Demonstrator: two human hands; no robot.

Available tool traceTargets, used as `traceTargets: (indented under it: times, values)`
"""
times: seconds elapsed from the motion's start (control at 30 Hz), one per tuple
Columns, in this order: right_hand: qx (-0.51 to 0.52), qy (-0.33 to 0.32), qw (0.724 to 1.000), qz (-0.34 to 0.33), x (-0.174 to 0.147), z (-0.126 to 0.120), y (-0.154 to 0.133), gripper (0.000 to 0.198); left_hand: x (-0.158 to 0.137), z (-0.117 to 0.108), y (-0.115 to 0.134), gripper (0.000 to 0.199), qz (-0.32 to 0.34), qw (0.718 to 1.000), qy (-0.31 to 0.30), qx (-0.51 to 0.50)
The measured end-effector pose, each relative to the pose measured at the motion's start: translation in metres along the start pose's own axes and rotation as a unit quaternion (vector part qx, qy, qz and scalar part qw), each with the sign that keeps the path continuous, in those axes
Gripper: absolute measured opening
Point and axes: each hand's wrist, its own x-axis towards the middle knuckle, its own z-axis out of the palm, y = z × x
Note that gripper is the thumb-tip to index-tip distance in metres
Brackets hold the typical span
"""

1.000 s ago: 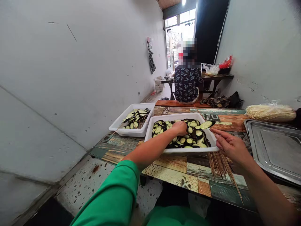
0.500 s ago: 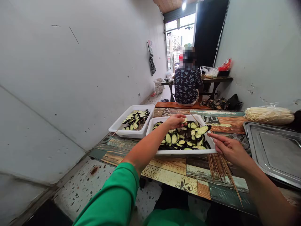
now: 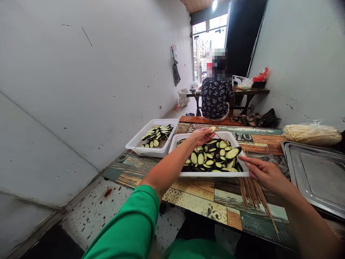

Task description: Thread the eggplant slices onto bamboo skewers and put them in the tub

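My left hand pinches an eggplant slice over the far side of a white plastic tub. In my right hand is a bamboo skewer, held at the tub's right end. One long eggplant slice is at the skewer's tip, above the tub. Loose eggplant slices with dark skin and pale flesh fill the tub. Below my right hand a bundle of bamboo skewers lies fanned on the table, partly under the tub's edge.
A second white tub with skewered eggplant stands left, near the wall. Metal trays and a bag of pale, thin strands are at the right. A person sits beyond the patchwork-wood table, facing away.
My left hand has lifted slightly with its eggplant slice, which now shows more clearly. My right hand keeps holding the skewer in about the same place. The view has shifted a little.
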Motion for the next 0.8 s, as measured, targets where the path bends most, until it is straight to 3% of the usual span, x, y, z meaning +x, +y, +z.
traceTargets:
  times: [0.8]
  values:
    - [-0.005,0.01,1.0,-0.009,0.003,0.001,0.008,0.063,-0.011,0.01,0.007,0.011,-0.066,0.995,0.016,-0.068]
